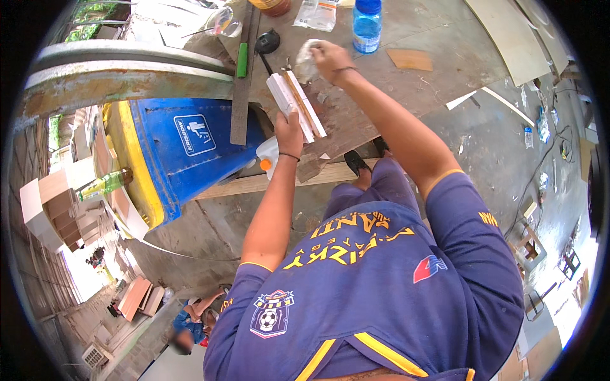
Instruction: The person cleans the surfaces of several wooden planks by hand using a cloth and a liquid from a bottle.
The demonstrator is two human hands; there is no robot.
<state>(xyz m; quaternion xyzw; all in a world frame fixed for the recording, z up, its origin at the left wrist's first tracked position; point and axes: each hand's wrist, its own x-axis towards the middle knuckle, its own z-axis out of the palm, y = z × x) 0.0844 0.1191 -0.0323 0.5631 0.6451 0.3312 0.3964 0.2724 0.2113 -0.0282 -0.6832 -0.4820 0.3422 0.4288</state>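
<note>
My left hand [290, 132] is closed around the near end of a long white strip piece [281, 93] with a brown band along its length. It lies at the table's near-left edge. Just beyond its far end, my right hand [332, 62] pinches a crumpled whitish cloth [306, 65] above the tabletop. Left of the strip piece runs a long flat grey bar [240, 109], with a green cylinder [242, 61] on it. A black round object [267, 42] sits nearby. Beyond my right hand stands a blue-capped clear blue bottle [366, 32].
A blue bin [210, 159] with a yellow rim lies left of the worktable [406, 89]. A white jug [270, 152] with an orange cap is beside my left wrist. A tan wood offcut [410, 60] lies to the right. Another person [190, 324] is at lower left.
</note>
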